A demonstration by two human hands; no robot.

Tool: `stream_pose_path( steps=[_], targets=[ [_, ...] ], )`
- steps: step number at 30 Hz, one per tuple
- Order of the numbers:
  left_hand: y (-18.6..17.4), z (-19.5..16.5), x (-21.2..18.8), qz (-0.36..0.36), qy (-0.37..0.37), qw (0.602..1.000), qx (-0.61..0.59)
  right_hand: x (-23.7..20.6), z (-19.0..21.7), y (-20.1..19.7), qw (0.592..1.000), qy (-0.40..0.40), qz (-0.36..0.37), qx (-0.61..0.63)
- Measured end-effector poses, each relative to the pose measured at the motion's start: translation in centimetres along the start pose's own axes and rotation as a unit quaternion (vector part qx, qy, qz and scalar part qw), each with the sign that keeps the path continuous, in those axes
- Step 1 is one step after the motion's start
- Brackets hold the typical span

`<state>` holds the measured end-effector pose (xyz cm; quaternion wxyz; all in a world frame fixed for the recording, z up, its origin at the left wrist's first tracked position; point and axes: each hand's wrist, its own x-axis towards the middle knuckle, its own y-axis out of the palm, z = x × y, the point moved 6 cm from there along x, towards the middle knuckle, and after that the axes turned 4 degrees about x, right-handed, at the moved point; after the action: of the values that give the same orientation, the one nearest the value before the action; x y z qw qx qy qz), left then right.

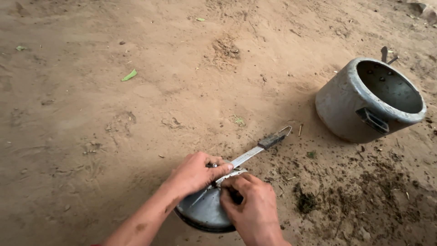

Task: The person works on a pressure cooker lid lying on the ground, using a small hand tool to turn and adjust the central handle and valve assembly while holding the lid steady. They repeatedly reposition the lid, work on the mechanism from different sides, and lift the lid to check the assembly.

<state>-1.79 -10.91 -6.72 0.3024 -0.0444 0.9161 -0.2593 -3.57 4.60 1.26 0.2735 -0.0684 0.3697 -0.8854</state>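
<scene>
1. Your landmark is the round metal lid [205,212], which lies on the bare dirt ground [114,136] at the bottom centre of the view.
2. Your left hand [195,173] rests on the far upper edge of the lid, fingers curled together and pressing down on a small metal knob [213,165] there.
3. Your right hand [252,205] sits on the lid's right side, touching the left hand, with its fingers bent inward and pinched at the lid's top; what they grip is hidden under them, so you cannot tell.
4. A long flat metal handle [255,152] runs up and to the right from the lid, beginning under your hands. It ends in a dark grip and a wire loop.
5. Well apart from the lid, up and to its right, a grey metal pot [350,105] lies tilted on the ground, its open mouth turned up and to the right, with a dark bracket on its near side.
6. Dark crumbs and scraps lie scattered on the ground just right of the lid.
7. A green leaf [129,75] lies far up and to the left of the lid.
</scene>
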Motion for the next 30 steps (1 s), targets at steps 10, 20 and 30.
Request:
stream_pose_path(
  steps=[10, 20, 30],
  targets=[
    [1.1, -0.4, -1.1, 0.013, -0.036, 0.995, 0.092, -1.6, -4.3, 0.6, 0.999, 0.018, -0.026, 0.020],
    [-0.4, -3.3, -2.6, -0.122, 0.019, 0.992, 0.009, -4.1, -7.7, -1.0, 0.945, 0.013, -0.294, 0.142],
    [-1.0, -0.4, 0.0, -0.242, 0.137, 0.960, 0.021, 4.2, -9.9, -0.7, 0.962, -0.151, -0.208, 0.093]
  ],
)
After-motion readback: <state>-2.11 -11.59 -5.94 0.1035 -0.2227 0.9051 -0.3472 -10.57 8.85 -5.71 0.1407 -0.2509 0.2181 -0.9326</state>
